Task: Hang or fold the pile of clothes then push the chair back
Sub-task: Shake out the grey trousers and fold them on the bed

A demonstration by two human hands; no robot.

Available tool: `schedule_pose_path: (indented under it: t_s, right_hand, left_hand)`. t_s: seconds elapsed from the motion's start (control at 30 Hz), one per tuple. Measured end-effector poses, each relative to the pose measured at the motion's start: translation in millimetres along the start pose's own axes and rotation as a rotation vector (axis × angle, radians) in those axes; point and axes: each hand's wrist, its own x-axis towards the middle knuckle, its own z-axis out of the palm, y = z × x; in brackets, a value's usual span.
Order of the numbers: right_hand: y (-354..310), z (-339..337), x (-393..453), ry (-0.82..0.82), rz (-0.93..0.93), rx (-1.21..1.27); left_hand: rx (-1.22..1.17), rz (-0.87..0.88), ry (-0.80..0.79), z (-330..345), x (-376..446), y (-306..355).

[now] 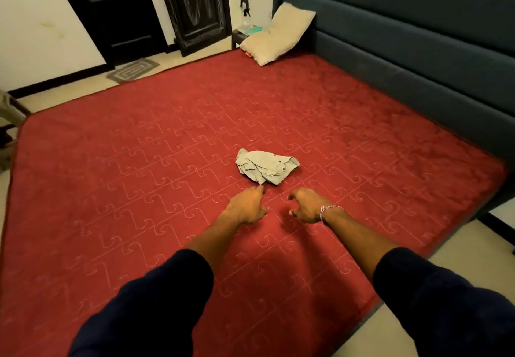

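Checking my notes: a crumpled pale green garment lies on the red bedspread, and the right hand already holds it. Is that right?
Not quite. In the head view the pale green garment lies on the red bedspread, but the right hand holds nothing; it hovers short of it.

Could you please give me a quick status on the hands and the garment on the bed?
Left hand and right hand empty, fingers loosely curled, just short of garment. Pale green garment crumpled on red bedspread, not yet folded. Nothing in the way.

Open red bed (139, 161) is lying all around the crumpled garment (266, 168); pillow (274, 35) is sitting well beyond it.
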Motion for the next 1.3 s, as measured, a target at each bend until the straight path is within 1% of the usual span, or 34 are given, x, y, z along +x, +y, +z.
schedule_pose_path:
  t_s: [0.17,0.3,0.4,0.63,0.7,0.77,0.87,0.97,1.07,1.13,1.2,1.23,1.3]
  right_hand:
    - [50,15,78,-0.104,-0.044,-0.024]
    - [88,30,143,-0.128,-0.07,-0.042]
    - [109,45,191,-0.148,-0.07,-0.008]
    - [143,90,267,-0.087,-0.101,0.082]
    - [147,97,276,-0.075,-0.109,0.088]
    - [149,101,281,-0.068,-0.109,0.091]
    - [141,95,280,-0.018,-0.099,0.141]
    - [120,72,273,0.045,-0.106,0.236]
    - [93,41,264,0.128,-0.13,0.257]
    - [76,22,256,0.2,-0.18,0.224]
    - [59,4,248,0.214,-0.237,0.223]
    - [48,-5,242,0.203,-0.266,0.227]
    - [28,-23,228,0.185,-0.318,0.23]
  left_hand:
    - [-0.053,-0.106,-0.097,25,82,-1]
    - [-0.039,-0.121,-0.155,52,152,-11]
    - [-0.002,-0.141,-0.178,76,199,-22]
    - [0.036,-0.227,-0.118,129,278,-44]
    - [-0.041,-0.234,-0.049,136,285,-49]
    - [-0.118,-0.235,0.071,140,287,-54]
    - [-0.215,-0.252,0.254,133,284,-55]
    - [-0.322,-0.311,0.384,108,275,-52]
    - [-0.527,-0.288,0.526,73,258,-47]
    - [-0.686,-0.201,0.543,46,240,-44]
    - [-0.77,-0.111,0.505,17,221,-40]
    - [-0.771,-0.069,0.508,0,207,-39]
    - [-0.722,-0.045,0.512,-27,183,-43]
